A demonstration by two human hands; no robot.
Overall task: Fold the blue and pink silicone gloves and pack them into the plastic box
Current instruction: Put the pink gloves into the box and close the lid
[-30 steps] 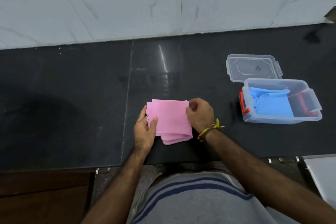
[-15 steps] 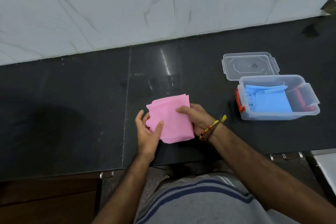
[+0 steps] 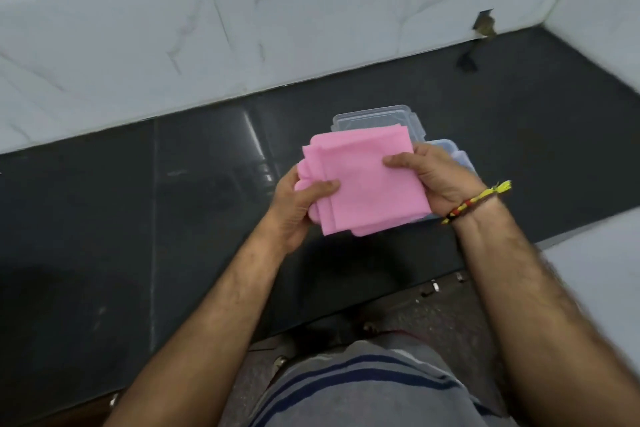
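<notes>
White marble-look wall tiles back a dark tabletop (image 3: 104,218). Both hands grip folded pink gloves (image 3: 363,184) above the mostly hidden plastic box (image 3: 457,156): left hand (image 3: 298,208) pinches the left edge, right hand (image 3: 436,177) the right, fingers (image 3: 398,160) closed with thumbs on top.

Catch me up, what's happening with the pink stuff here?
A person holds the folded pink gloves in both hands, the left hand gripping the left edge and the right hand the right edge. The stack is lifted off the dark counter and sits in front of the clear plastic box, mostly hiding it. The box's lid lies just behind. The gloves are not yet in the box.
</notes>
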